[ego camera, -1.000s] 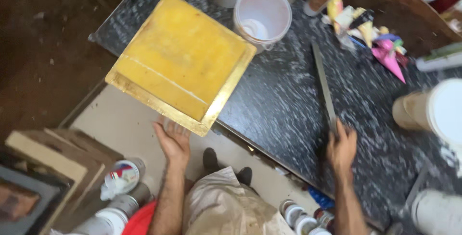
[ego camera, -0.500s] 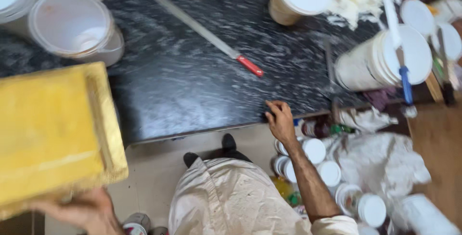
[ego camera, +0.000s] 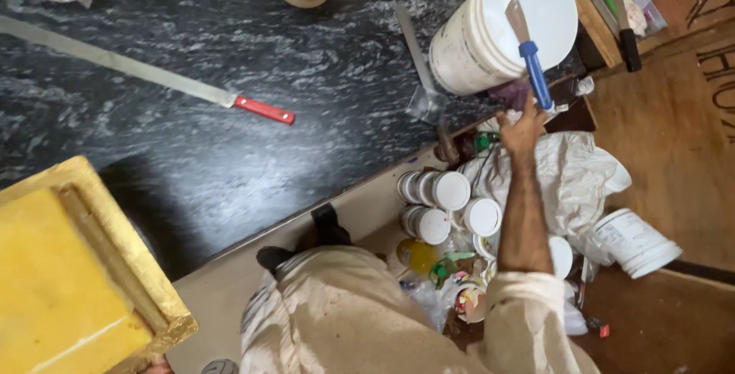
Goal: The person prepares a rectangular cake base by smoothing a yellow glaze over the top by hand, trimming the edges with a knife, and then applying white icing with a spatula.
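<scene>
Head view: your right hand [ego camera: 523, 125] reaches at two o'clock, fingers curling beneath the blue-handled scraper [ego camera: 528, 52] resting on the white bucket [ego camera: 490, 37]; grip unclear. Take its handle squarely. Left hand barely visible under the yellow frame [ego camera: 69, 274] at eight o'clock.

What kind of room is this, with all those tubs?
Probably a painter's or framer's workshop. A gold-painted frame juts over a dark stone worktop, white paint tubs crowd the floor, and the right hand reaches toward a blue-handled scraper resting on a large bucket.
</scene>
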